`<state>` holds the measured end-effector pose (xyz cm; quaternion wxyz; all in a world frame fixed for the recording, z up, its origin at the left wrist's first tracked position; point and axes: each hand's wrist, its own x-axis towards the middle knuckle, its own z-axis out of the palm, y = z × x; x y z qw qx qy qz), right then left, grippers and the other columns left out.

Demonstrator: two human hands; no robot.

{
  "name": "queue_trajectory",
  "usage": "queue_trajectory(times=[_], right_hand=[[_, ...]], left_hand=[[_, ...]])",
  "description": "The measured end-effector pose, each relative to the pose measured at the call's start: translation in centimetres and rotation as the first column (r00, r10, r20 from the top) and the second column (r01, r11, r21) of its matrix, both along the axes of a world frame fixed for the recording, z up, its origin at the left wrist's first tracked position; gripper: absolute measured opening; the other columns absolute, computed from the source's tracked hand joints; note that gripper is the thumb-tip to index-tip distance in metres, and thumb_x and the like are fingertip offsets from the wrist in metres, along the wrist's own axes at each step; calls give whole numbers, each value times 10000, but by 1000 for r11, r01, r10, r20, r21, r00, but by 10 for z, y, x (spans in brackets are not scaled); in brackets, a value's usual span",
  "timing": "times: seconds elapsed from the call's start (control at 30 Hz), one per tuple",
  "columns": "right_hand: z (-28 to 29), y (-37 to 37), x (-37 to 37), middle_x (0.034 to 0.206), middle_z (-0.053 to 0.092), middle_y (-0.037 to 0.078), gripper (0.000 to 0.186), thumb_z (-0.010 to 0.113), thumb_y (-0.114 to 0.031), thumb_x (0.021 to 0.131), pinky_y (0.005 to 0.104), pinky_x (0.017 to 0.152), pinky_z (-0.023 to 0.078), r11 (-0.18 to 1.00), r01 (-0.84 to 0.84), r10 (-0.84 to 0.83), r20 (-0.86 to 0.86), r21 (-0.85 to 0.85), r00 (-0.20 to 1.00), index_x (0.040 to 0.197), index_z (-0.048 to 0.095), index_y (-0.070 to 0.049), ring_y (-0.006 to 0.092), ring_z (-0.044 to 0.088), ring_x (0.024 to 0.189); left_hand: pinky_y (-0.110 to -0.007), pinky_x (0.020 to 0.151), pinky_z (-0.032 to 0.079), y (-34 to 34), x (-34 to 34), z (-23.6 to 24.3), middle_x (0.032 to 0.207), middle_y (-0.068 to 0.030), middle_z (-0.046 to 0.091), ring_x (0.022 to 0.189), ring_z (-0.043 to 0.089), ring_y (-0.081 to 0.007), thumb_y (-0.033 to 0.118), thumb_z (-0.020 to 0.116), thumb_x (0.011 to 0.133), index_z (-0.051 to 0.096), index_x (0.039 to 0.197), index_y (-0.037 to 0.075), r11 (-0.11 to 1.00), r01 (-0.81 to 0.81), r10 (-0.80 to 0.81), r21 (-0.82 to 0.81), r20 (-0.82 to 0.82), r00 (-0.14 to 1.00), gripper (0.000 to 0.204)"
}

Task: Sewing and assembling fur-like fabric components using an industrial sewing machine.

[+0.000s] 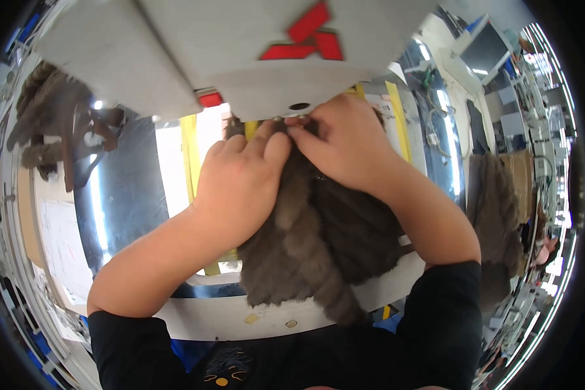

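Note:
A dark brown fur piece (357,240), with a lighter strip down its middle, lies under the white head (234,45) of a machine bearing red shapes. My left hand (240,175) has its fingers curled on the fur at the machine's lower edge, just left of centre. My right hand (344,140) is closed on the fur there too, thumb and fingertips drawn together close beside the left fingers. The fur hangs toward me over the front edge of the work surface (208,315). The machine's working part at my fingertips is mostly hidden.
Yellow tape strips (400,120) line the plate around the fur. More brown fur pieces lie at the left (52,117) and right (491,221). A paper sheet (65,253) is at the far left. A monitor (484,52) stands at the back right. A person (545,253) is far off right.

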<state>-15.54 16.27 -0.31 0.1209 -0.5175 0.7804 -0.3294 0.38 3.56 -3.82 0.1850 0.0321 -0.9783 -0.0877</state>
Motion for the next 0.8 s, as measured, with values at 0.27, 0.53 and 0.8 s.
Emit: queue_trajectory(times=[0.27,0.53,0.8], right_hand=[[-6,20,7,1281,713,113,401,550,-38,874,421,937,566,971,-214,224,-94,103,970,1233,725,-78,305,684,1140],[-4,14,7,1212,744,63,349,543,-68,880,420,802,584,975,-164,201,-277,152,939,1159,751,-73,296,724,977],[-10,14,4,1178,752,82,344,528,-64,878,407,807,585,982,-160,182,-277,100,944,1130,762,-68,290,726,979]], left_hand=[[-408,768,505,3,5,0,1290,-181,675,846,638,-291,80,565,846,549,1068,16,999,5,-7,49,38,999,232],[-404,786,498,-2,2,3,1314,-196,656,861,628,-301,69,546,858,550,1067,17,999,40,-41,24,34,999,215],[-427,858,508,-3,4,4,1372,-222,622,915,632,-332,53,534,863,566,1114,17,996,62,-67,64,79,995,256]])
